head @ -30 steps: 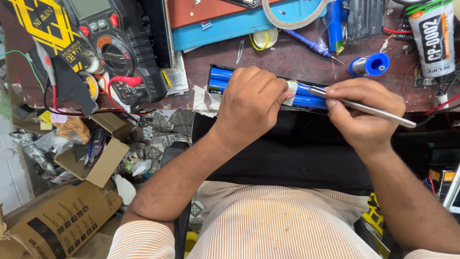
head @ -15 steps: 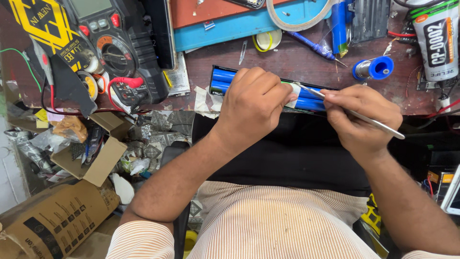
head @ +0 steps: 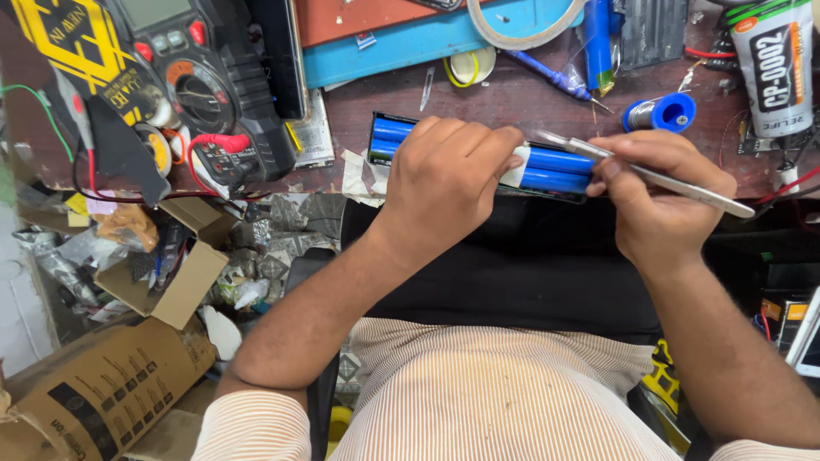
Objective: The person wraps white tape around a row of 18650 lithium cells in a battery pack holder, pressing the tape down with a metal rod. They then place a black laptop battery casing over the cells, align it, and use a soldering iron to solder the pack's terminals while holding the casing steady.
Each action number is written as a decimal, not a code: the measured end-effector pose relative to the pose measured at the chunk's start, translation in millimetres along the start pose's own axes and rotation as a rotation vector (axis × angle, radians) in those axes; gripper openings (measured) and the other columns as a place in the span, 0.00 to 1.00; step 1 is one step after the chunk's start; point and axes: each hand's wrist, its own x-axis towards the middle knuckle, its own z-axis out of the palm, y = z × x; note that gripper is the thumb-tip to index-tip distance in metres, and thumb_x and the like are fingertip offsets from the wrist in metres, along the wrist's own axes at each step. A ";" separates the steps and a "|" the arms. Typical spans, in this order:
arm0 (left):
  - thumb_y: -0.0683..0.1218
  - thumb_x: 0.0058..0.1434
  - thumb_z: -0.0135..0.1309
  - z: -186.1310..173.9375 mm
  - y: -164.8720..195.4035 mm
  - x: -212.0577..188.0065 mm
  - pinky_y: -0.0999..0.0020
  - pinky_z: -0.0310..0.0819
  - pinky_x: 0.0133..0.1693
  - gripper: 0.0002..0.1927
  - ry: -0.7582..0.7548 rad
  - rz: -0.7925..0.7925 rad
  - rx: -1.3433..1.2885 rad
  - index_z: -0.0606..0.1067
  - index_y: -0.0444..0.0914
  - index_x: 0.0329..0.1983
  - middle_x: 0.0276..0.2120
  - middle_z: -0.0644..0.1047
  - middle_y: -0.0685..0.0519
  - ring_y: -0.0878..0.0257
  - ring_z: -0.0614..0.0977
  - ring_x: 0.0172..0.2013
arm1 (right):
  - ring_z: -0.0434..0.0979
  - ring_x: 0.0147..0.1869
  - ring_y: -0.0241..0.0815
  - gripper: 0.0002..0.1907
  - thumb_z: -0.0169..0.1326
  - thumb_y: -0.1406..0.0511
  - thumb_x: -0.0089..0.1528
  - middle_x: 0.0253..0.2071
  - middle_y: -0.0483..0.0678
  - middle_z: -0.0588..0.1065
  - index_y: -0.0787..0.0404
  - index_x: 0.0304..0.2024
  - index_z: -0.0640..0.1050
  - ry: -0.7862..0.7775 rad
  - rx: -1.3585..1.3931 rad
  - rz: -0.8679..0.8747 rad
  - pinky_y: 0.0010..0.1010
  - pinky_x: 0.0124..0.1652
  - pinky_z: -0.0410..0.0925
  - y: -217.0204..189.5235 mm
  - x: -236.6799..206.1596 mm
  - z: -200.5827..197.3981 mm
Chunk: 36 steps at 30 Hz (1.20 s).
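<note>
A battery pack of blue cylindrical cells [head: 555, 169] lies along the near edge of a dark brown workbench [head: 512, 98]. My left hand [head: 444, 175] rests on top of the pack and presses it down, the fingers pinching a bit of white tape or paper [head: 516, 167]. My right hand [head: 653, 192] holds metal tweezers [head: 675, 183] like a pen. The tweezers' tip [head: 551, 139] sits at the pack's top, beside my left fingertips.
A multimeter [head: 205, 94] with red and black leads stands at the left. A blue solder spool [head: 666, 113], a tape roll [head: 521, 21], a blue-handled tool [head: 555, 77] and a glue tube [head: 773, 64] lie at the back. Cardboard boxes [head: 162, 282] and scraps fill the floor at left.
My right hand has drawn the tweezers slightly left along the pack, the tip staying close to my left fingertips. My left hand keeps its hold on the pack.
</note>
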 end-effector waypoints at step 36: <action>0.45 0.61 0.56 18.8 -20.3 23.4 0.63 0.74 0.40 0.09 -0.150 0.192 0.167 0.70 0.37 0.38 0.34 0.70 0.51 0.56 0.76 0.38 | 0.74 0.64 0.48 0.17 0.40 0.50 0.75 0.58 0.49 0.81 0.48 0.36 0.71 -0.195 -1.051 -0.855 0.41 0.64 0.59 20.7 5.4 25.4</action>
